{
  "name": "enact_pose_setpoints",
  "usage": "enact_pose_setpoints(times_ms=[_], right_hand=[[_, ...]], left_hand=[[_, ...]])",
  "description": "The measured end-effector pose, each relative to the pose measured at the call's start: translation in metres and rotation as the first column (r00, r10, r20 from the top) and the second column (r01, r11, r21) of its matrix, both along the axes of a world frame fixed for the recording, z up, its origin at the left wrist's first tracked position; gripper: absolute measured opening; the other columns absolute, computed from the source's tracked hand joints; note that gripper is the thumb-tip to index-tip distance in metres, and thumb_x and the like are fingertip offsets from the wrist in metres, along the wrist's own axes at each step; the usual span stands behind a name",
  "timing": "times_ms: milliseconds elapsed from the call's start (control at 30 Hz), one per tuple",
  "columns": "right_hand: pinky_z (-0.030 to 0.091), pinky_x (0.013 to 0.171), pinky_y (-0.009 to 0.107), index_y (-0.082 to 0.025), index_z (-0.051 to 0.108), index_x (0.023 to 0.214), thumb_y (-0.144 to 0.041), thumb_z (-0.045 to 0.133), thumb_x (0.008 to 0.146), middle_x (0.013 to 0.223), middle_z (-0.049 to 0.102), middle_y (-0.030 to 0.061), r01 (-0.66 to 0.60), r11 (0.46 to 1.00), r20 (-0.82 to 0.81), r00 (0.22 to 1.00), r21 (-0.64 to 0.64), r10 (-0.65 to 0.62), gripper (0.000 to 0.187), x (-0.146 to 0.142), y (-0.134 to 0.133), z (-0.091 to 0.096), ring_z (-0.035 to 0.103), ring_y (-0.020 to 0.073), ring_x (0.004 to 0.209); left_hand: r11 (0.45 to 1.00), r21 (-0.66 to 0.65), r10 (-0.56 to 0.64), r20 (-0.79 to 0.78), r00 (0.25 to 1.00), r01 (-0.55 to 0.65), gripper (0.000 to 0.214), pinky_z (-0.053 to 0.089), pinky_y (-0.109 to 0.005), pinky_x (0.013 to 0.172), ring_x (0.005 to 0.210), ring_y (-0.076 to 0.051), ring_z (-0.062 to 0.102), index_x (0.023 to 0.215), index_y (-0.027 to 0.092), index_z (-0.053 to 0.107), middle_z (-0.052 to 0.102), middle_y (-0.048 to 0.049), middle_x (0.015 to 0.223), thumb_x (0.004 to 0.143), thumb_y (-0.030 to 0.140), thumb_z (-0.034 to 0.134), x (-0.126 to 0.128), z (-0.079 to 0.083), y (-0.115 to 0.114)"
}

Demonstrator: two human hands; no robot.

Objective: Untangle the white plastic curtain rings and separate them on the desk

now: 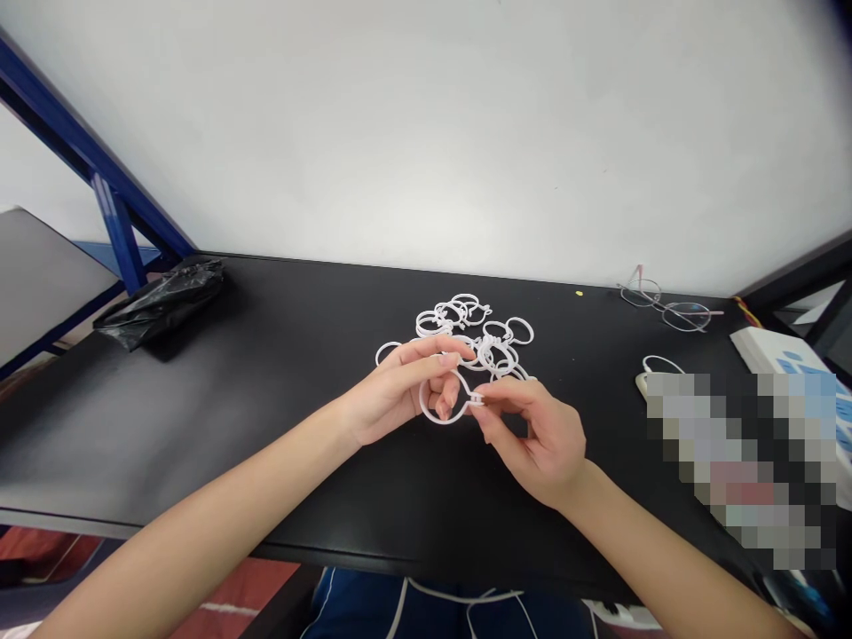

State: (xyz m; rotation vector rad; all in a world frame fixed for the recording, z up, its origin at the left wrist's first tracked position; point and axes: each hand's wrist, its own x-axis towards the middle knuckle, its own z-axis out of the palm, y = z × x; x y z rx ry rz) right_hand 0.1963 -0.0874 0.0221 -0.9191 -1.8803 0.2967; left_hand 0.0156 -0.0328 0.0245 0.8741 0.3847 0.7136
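A white plastic ring clip [445, 422], round with a small clasp on its right side, is held up between my hands over the black table. My left hand [403, 390] is closed about the ring's upper left part, with curled fingertips showing through its opening. At the clasp, my right hand [542, 439] pinches the ends between thumb and forefinger. Just beyond my hands lies a loose pile of similar white ring clips [498, 357], partly hidden by my fingers.
The black table [232, 382] meets a white wall behind. A crumpled black plastic bag [163, 302] lies at the left by a blue frame. Glasses [685, 317] rest at the back right. A white box [765, 351] and a pixelated area are on the right.
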Motion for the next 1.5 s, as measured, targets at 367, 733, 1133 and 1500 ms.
enact_pose_setpoints(times_ms=[367,733,1133,1500], right_hand=[[0.054,0.051,0.019,-0.023,0.055,0.101,-0.019,0.059,0.091,0.075,0.068,-0.0030,-0.018,1.000,-0.050,0.999,-0.004,0.018,0.012,0.000,-0.003,0.000,0.064,0.0092,0.052],[0.053,0.051,0.019,-0.022,0.056,0.104,-0.016,0.060,0.091,0.074,0.068,-0.0019,-0.086,0.996,-0.047,0.995,0.031,0.088,0.015,-0.002,-0.002,-0.001,0.064,0.0100,0.056],[0.044,0.049,0.021,-0.019,0.056,0.090,-0.020,0.046,0.098,0.061,0.057,-0.0030,-0.223,0.974,0.004,0.975,-0.037,0.224,0.013,-0.001,0.001,-0.001,0.053,0.0086,0.051],[0.038,0.047,0.020,-0.020,0.051,0.086,-0.023,0.039,0.101,0.057,0.051,-0.0057,-0.238,0.970,0.105,0.965,-0.053,0.242,0.020,-0.003,0.000,-0.008,0.046,0.0074,0.046]], left_hand=[[0.513,0.839,0.445,-0.081,0.892,-0.180,0.047,0.051,-0.026,0.071,0.071,-0.014,0.061,0.108,0.017,0.061,0.066,-0.0024,0.080,0.074,0.045,0.077,0.004,0.003,-0.016],[0.361,0.897,0.556,0.011,0.831,-0.254,0.038,0.043,-0.017,0.049,0.049,-0.006,0.049,0.078,0.015,0.057,0.054,0.0041,0.058,0.073,0.048,0.076,0.005,0.006,-0.017],[0.330,0.919,0.602,-0.030,0.798,-0.214,0.018,0.037,-0.018,0.045,0.043,-0.006,0.045,0.071,0.014,0.055,0.050,0.0036,0.051,0.081,0.027,0.062,0.004,0.005,-0.021],[0.275,0.937,0.620,-0.004,0.784,-0.213,0.019,0.029,-0.019,0.042,0.042,-0.006,0.034,0.064,0.015,0.052,0.040,0.0056,0.047,0.082,0.022,0.054,0.003,0.004,-0.021]])
